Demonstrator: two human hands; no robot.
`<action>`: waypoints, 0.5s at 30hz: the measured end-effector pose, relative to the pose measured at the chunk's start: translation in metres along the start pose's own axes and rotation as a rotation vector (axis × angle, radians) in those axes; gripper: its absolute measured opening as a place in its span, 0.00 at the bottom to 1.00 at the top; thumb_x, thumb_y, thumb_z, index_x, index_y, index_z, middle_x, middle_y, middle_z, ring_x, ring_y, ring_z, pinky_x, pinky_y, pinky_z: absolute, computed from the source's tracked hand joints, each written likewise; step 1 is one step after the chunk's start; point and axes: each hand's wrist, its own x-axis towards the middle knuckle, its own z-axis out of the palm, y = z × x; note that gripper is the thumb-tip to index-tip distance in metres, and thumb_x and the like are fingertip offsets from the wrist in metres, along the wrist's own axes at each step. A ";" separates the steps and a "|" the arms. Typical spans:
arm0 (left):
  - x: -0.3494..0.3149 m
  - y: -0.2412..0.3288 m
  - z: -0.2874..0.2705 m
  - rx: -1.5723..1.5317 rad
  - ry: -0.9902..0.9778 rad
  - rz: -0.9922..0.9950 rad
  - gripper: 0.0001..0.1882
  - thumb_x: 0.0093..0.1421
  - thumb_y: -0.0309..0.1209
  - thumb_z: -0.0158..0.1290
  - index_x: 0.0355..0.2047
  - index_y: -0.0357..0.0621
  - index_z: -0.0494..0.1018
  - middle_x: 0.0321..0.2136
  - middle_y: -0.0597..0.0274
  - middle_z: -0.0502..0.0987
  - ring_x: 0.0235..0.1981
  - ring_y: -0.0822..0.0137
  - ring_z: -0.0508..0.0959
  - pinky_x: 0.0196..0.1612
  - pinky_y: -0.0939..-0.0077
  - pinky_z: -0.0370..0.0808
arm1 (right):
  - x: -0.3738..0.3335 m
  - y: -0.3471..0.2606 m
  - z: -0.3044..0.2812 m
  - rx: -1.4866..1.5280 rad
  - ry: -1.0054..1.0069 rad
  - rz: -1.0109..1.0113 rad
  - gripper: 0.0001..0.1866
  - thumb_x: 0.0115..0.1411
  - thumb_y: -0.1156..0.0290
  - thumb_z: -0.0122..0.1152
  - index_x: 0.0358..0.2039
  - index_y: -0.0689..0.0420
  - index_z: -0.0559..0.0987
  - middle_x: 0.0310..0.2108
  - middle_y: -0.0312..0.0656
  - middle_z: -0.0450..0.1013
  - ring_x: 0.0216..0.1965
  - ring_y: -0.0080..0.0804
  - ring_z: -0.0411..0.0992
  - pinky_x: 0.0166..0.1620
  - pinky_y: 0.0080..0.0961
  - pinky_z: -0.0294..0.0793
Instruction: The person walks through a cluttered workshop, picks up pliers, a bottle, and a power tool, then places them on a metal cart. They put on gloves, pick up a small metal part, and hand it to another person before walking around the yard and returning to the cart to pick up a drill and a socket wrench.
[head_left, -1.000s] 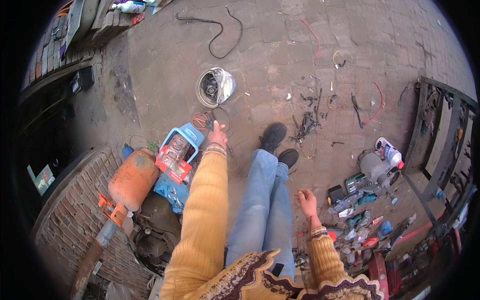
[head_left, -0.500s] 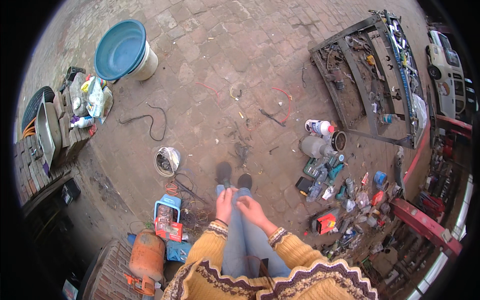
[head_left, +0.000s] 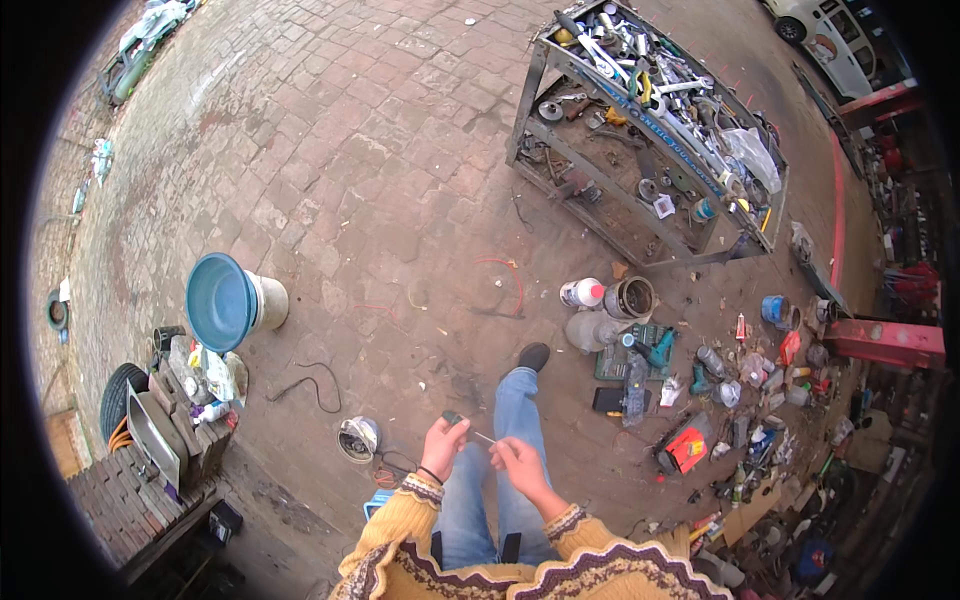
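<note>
Raised since earlier, left hand (head_left: pixel 443 436) and right hand (head_left: pixel 517 462) over knees, fingers pinching thin wire (head_left: pixel 483 437) between them, left also gripping small dark piece (head_left: pixel 453 417). Apparently mid-fitting; steady alignment needed next. Tool rack (head_left: pixel 650 130) beyond, on brick floor (head_left: pixel 380 180).

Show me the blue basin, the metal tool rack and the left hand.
blue basin (head_left: pixel 218 301), head view, on its inner bowl.
metal tool rack (head_left: pixel 640 215), head view, on its lower frame rail.
left hand (head_left: pixel 445 440), head view, on its back.
</note>
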 end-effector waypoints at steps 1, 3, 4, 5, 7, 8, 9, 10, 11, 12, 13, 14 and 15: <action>0.012 0.012 0.018 0.031 -0.014 -0.003 0.07 0.62 0.29 0.59 0.36 0.44 0.72 0.25 0.71 0.72 0.23 0.78 0.69 0.25 0.81 0.64 | 0.011 -0.009 -0.012 0.032 0.024 -0.001 0.14 0.70 0.65 0.50 0.37 0.62 0.79 0.27 0.37 0.76 0.28 0.23 0.73 0.35 0.21 0.74; 0.040 0.038 0.060 0.095 -0.005 0.041 0.05 0.63 0.26 0.58 0.36 0.45 0.72 0.27 0.70 0.74 0.25 0.77 0.72 0.28 0.82 0.69 | 0.043 -0.032 -0.046 0.119 0.107 -0.040 0.14 0.70 0.65 0.51 0.37 0.62 0.79 0.27 0.37 0.77 0.28 0.22 0.73 0.35 0.21 0.73; 0.058 0.055 0.085 0.090 0.018 0.139 0.05 0.63 0.26 0.58 0.37 0.45 0.72 0.28 0.70 0.74 0.26 0.77 0.73 0.29 0.81 0.70 | 0.057 -0.044 -0.064 0.181 0.170 -0.067 0.14 0.69 0.65 0.51 0.37 0.62 0.79 0.27 0.37 0.77 0.29 0.21 0.73 0.35 0.21 0.73; 0.075 0.073 0.110 0.087 0.052 0.210 0.05 0.63 0.27 0.57 0.37 0.45 0.72 0.28 0.70 0.74 0.26 0.76 0.74 0.29 0.80 0.71 | 0.062 -0.054 -0.080 0.234 0.244 -0.042 0.13 0.69 0.65 0.52 0.37 0.61 0.79 0.28 0.37 0.77 0.29 0.21 0.73 0.35 0.21 0.73; 0.106 0.114 0.162 0.057 0.085 0.333 0.05 0.63 0.27 0.57 0.38 0.45 0.72 0.29 0.69 0.75 0.28 0.75 0.75 0.32 0.78 0.73 | 0.075 -0.076 -0.124 0.301 0.339 -0.122 0.13 0.69 0.65 0.53 0.37 0.61 0.79 0.28 0.35 0.77 0.30 0.19 0.72 0.36 0.20 0.73; 0.124 0.139 0.189 0.033 0.088 0.376 0.05 0.64 0.27 0.57 0.39 0.45 0.73 0.30 0.69 0.76 0.29 0.75 0.76 0.33 0.77 0.74 | 0.079 -0.086 -0.144 0.314 0.380 -0.110 0.10 0.70 0.68 0.52 0.38 0.60 0.78 0.27 0.34 0.75 0.27 0.18 0.70 0.33 0.17 0.70; 0.140 0.165 0.218 -0.031 0.035 0.414 0.05 0.64 0.28 0.57 0.39 0.45 0.73 0.32 0.68 0.77 0.30 0.74 0.77 0.34 0.78 0.75 | 0.080 -0.096 -0.163 0.317 0.402 -0.133 0.09 0.69 0.69 0.51 0.37 0.59 0.78 0.28 0.35 0.75 0.28 0.18 0.71 0.33 0.16 0.70; 0.156 0.190 0.246 -0.115 -0.004 0.426 0.06 0.64 0.28 0.58 0.39 0.45 0.73 0.33 0.67 0.78 0.31 0.74 0.77 0.35 0.78 0.75 | 0.082 -0.103 -0.179 0.344 0.422 -0.179 0.09 0.69 0.70 0.52 0.37 0.60 0.78 0.27 0.35 0.75 0.27 0.18 0.70 0.33 0.16 0.70; 0.170 0.213 0.275 -0.119 -0.012 0.459 0.07 0.63 0.28 0.58 0.40 0.44 0.73 0.34 0.66 0.78 0.31 0.73 0.77 0.34 0.78 0.74 | 0.081 -0.109 -0.195 0.376 0.431 -0.168 0.08 0.69 0.70 0.52 0.37 0.60 0.78 0.27 0.35 0.75 0.27 0.18 0.70 0.33 0.16 0.70; 0.182 0.235 0.300 -0.163 -0.039 0.494 0.08 0.63 0.28 0.58 0.41 0.43 0.72 0.35 0.66 0.77 0.31 0.72 0.77 0.33 0.78 0.74 | 0.080 -0.113 -0.208 0.375 0.443 -0.156 0.08 0.69 0.71 0.52 0.37 0.60 0.78 0.27 0.36 0.75 0.27 0.18 0.70 0.32 0.16 0.70; 0.194 0.257 0.323 -0.141 -0.031 0.518 0.09 0.63 0.28 0.58 0.42 0.43 0.72 0.35 0.65 0.77 0.32 0.72 0.77 0.33 0.78 0.74 | 0.080 -0.116 -0.219 0.393 0.468 -0.110 0.08 0.69 0.71 0.52 0.37 0.60 0.78 0.27 0.36 0.75 0.27 0.18 0.70 0.32 0.16 0.70; 0.205 0.279 0.342 -0.141 -0.047 0.559 0.10 0.63 0.28 0.58 0.43 0.43 0.72 0.36 0.65 0.78 0.32 0.72 0.77 0.33 0.78 0.74 | 0.080 -0.118 -0.227 0.411 0.474 -0.086 0.08 0.69 0.71 0.52 0.37 0.60 0.78 0.27 0.35 0.75 0.27 0.18 0.70 0.32 0.16 0.70; 0.215 0.299 0.357 -0.131 -0.029 0.606 0.12 0.62 0.28 0.59 0.45 0.44 0.71 0.36 0.65 0.78 0.31 0.72 0.77 0.33 0.78 0.74 | 0.080 -0.119 -0.233 0.425 0.484 -0.079 0.08 0.69 0.71 0.53 0.37 0.60 0.78 0.27 0.35 0.75 0.27 0.18 0.71 0.32 0.16 0.70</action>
